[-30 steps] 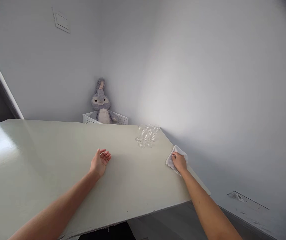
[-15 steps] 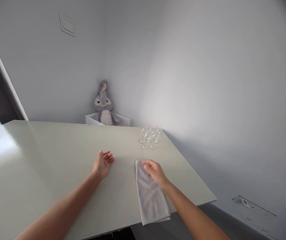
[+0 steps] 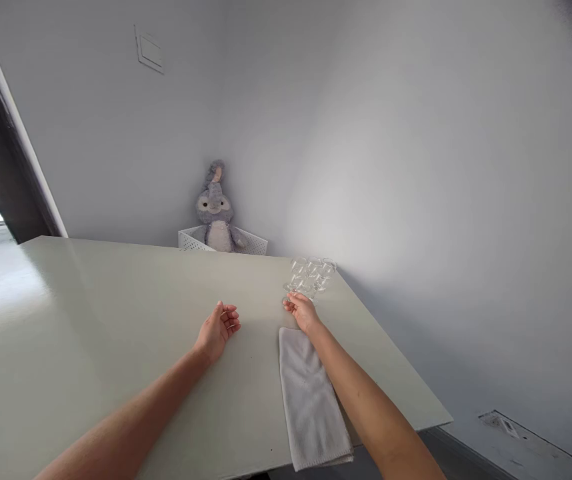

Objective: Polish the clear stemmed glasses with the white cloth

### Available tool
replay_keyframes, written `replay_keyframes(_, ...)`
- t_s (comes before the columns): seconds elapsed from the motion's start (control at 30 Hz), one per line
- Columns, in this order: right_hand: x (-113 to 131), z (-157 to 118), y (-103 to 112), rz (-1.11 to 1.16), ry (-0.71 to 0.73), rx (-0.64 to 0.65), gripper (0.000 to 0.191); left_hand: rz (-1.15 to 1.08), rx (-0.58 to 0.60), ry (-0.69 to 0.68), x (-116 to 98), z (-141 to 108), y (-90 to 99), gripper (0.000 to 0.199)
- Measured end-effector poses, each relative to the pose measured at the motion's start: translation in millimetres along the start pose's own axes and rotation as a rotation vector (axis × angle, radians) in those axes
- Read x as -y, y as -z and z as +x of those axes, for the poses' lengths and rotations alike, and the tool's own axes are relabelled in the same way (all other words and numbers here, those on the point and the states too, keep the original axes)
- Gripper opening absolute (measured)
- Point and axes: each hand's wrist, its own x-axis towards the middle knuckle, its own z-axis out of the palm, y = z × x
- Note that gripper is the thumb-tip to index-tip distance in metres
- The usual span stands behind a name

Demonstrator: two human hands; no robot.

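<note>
Several clear stemmed glasses (image 3: 322, 275) stand grouped near the table's far right corner. My right hand (image 3: 302, 311) has its thumb and fingers closed around the low part of the front glass (image 3: 297, 281), whose stem is mostly hidden by the fingers. Below that hand, a folded grey cloth (image 3: 311, 400) lies on the table, its near end hanging over the front edge; my right forearm passes above its right side. My left hand (image 3: 217, 331) rests left of the cloth, palm turned inward, fingers loosely curled and apart, holding nothing.
The pale glossy table (image 3: 116, 320) fills the lower left. Beyond its back edge, a grey plush rabbit (image 3: 216, 207) sits in a white perforated basket (image 3: 259, 245). Grey walls meet behind it, with a switch plate (image 3: 151, 51) on the left one.
My right hand has moved forward from over the cloth to the front glass and closed on it. My left hand stays in much the same place. The view has shifted slightly left.
</note>
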Motion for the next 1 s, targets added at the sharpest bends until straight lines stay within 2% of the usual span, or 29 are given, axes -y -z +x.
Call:
replay_keyframes(0.07, -6, -4, -7, -0.001, -0.038, 0.035, 0.015, 0.018, 0.002, -0.003, 0, -1, -0.7, 0.033)
replay_keyframes(0.17, -14, -5, -14, -0.012, -0.088, 0.053, 0.028, 0.049, -0.012, -0.007, 0, -3, -2.4, 0.034)
replay_keyframes(0.37, -15, 28, -7, -0.009, -0.059, -0.18, 0.041, 0.154, -0.041, -0.037, 0, -5, -6.8, 0.026)
replay_keyframes(0.47, -9, 49, -3, 0.012, -0.035, -0.21, 0.045, 0.215, -0.028, -0.048, 0, -6, -8.1, 0.025)
replay_keyframes(0.6, -4, 60, -10, 0.047, -0.035, -0.093, 0.036, 0.409, -0.071, -0.091, 0, -6, -7.5, 0.024)
replay_keyframes(0.7, -7, 53, -24, 0.058, -0.053, 0.01, 0.03, 0.818, -0.146, -0.25, 1, -6, -4.7, 0.025)
replay_keyframes(0.8, -13, 40, -41, 0.066, -0.073, 0.109, 0.028, 1.18, -0.147, -0.418, 2, -5, -2.4, 0.029)
replay_keyframes(1.0, -18, 8, -69, 0.107, -0.118, 0.293, 0.032, 1.387, -0.126, -0.365, -1, -3, -6.2, 0.033)
